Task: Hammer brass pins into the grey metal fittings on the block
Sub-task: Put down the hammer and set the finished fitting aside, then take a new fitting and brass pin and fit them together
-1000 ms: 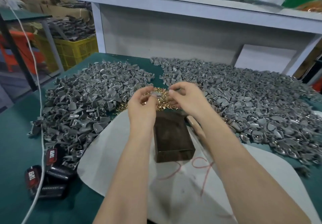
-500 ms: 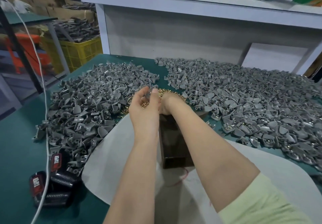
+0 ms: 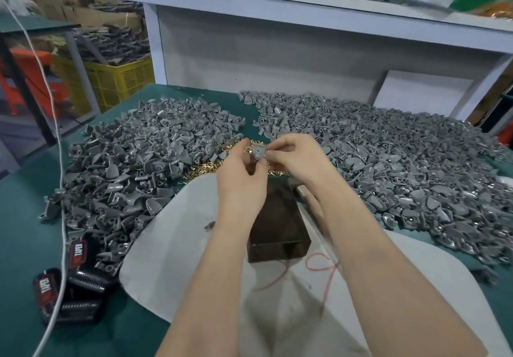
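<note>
The left hand (image 3: 241,181) and right hand (image 3: 295,159) both pinch one small grey metal fitting (image 3: 257,153) above the loose brass pins (image 3: 205,167), at 12 o'clock from the dark rectangular block (image 3: 277,218). A slack pinch would likely drop it among lookalikes. The green tabletop (image 3: 25,218) carries a grey fitting heap (image 3: 133,162) at 10 o'clock, a white sheet (image 3: 172,234) and a wider grey heap (image 3: 388,168) at 2 o'clock, and a yellow plastic crate (image 3: 122,79) stands beyond.
</note>
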A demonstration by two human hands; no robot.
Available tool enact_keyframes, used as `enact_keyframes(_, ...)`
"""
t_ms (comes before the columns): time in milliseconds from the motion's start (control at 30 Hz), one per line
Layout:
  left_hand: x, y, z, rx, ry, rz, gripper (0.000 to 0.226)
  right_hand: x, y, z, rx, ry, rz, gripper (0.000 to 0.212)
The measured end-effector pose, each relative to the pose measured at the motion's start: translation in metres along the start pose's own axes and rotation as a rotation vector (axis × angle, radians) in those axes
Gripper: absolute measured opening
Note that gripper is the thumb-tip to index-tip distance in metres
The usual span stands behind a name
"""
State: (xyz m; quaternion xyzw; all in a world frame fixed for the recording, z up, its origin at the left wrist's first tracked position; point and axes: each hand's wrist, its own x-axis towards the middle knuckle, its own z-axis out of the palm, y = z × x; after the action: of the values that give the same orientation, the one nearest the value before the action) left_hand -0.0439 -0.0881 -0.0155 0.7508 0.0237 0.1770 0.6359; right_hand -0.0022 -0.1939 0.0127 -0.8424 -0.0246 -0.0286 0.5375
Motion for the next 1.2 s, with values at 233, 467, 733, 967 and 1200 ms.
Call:
enact_keyframes(233,-0.004,0.0,0.003,0.122,-0.092,0.064,0.018,-0.035,0.003,-0.029,0.124,-0.021,-0.015,0.015)
enact_keyframes(467,-0.008,0.0,0.001,0.561,-0.209,0.045,0.01,-0.042,0.016,-0.027,0.044,0.072,-0.016,0.013)
enact_keyframes(733,-0.007,-0.001,0.002,0.699,-0.212,0.039,0.003,-0.038,0.027,-0.015,-0.648,0.028,-0.28,0.007)
enact_keyframes(967,-0.005,-0.004,0.003,0.735,-0.211,0.064,0.009,-0.036,0.008,-0.006,-0.995,-0.073,-0.372,0.014)
enact_keyframes(1200,-0.003,-0.004,0.003,0.759,-0.209,0.057,0.012,-0.037,0.001,-0.003,-1.142,-0.113,-0.426,0.025)
